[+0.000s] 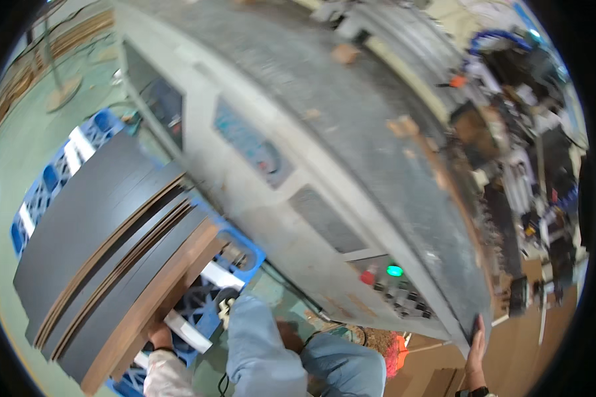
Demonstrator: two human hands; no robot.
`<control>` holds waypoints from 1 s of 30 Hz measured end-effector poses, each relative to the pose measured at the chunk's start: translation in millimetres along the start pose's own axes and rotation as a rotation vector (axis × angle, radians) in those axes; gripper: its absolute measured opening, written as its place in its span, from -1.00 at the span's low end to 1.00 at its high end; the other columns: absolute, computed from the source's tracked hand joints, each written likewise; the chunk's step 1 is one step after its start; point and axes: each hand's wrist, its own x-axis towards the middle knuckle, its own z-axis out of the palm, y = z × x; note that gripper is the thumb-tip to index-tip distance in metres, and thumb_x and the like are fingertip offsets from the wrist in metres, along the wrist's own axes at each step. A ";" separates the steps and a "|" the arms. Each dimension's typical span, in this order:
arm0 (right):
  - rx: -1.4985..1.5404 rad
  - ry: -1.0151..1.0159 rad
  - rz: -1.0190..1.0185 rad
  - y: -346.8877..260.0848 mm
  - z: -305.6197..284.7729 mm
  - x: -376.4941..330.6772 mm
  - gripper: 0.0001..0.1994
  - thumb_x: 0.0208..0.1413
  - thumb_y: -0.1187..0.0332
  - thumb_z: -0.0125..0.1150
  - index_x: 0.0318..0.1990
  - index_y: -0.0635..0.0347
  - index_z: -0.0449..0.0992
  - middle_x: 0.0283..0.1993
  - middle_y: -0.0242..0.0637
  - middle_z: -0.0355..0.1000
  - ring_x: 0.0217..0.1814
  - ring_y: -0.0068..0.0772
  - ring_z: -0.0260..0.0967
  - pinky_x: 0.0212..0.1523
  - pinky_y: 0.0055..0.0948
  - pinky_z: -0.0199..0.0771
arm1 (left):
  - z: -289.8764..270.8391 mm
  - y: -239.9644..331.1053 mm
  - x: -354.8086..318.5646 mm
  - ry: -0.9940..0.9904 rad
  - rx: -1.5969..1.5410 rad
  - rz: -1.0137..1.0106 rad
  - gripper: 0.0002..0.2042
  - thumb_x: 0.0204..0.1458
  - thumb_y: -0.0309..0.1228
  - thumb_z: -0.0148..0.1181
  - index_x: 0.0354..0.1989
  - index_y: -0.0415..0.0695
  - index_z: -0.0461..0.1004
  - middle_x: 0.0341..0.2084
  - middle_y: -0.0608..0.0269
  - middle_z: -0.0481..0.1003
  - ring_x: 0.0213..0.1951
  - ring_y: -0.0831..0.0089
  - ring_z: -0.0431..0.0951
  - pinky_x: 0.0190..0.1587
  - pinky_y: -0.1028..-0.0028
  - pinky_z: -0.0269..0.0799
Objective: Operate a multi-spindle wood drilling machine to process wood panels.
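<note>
My left hand (159, 335) is against the near brown side of a stack of dark grey boards (106, 192); its fingers are mostly hidden at the brown wooden edge (155, 301). The boards lie in several layers with brown edges, on a blue plastic pallet (248, 255). My right hand (477, 347) rests at the near right corner of a large machine table (404, 192), its fingers stretched out along the edge and holding nothing. The machine has a grey top and a pale metal body.
A control panel (397, 288) with a green light and a red button is set in the machine's side. Metal guides and tools (510, 152) crowd the far right. Sawdust (381, 341) and an orange-red item (398, 356) lie beside my legs. A round-based stand (64, 94) is far left.
</note>
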 end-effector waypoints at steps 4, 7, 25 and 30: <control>0.186 0.120 0.170 47.7 -49.0 -85.5 -0.53 0.07 0.39 0.09 0.16 0.25 0.20 0.21 -0.13 0.16 0.27 -0.29 0.10 0.22 -0.40 0.12 | -44.7 24.5 -34.6 0.056 -0.110 0.590 -0.46 -0.08 0.05 0.06 -0.53 -0.31 0.53 -0.52 -0.17 0.49 -0.38 -0.05 0.52 -0.25 0.10 0.40; -0.155 0.194 0.555 89.3 -102.6 -200.9 -0.49 -0.09 0.30 0.28 0.03 0.26 0.28 0.03 -0.04 0.29 0.08 -0.24 0.27 0.05 -0.39 0.29 | -78.6 46.3 -35.0 -0.120 -1.080 0.329 -0.68 -0.02 -0.29 0.13 -0.67 -0.29 0.38 -0.82 0.14 0.34 -0.89 0.30 0.32 -0.85 0.32 0.23; -0.313 0.346 1.094 137.4 -215.5 -470.2 -0.49 -0.76 0.21 0.59 -0.61 0.27 0.39 -0.69 -0.24 0.23 -0.61 -0.41 0.18 -0.52 -0.35 0.30 | -514.2 554.8 -454.6 0.838 -0.142 1.612 -0.58 -0.09 -0.16 0.19 -0.06 -0.06 0.39 -0.02 0.11 0.36 0.05 0.14 0.32 0.02 0.23 0.29; -0.469 0.671 0.722 116.2 -285.9 -415.1 -0.32 -0.87 0.45 0.45 -0.30 0.30 0.36 -0.34 -0.18 0.24 -0.20 -0.11 0.22 -0.17 -0.33 0.21 | -521.8 616.6 -408.0 0.644 0.080 1.518 -0.49 -0.10 -0.10 0.20 0.06 0.02 0.35 0.00 0.14 0.33 0.08 0.10 0.28 0.06 0.22 0.28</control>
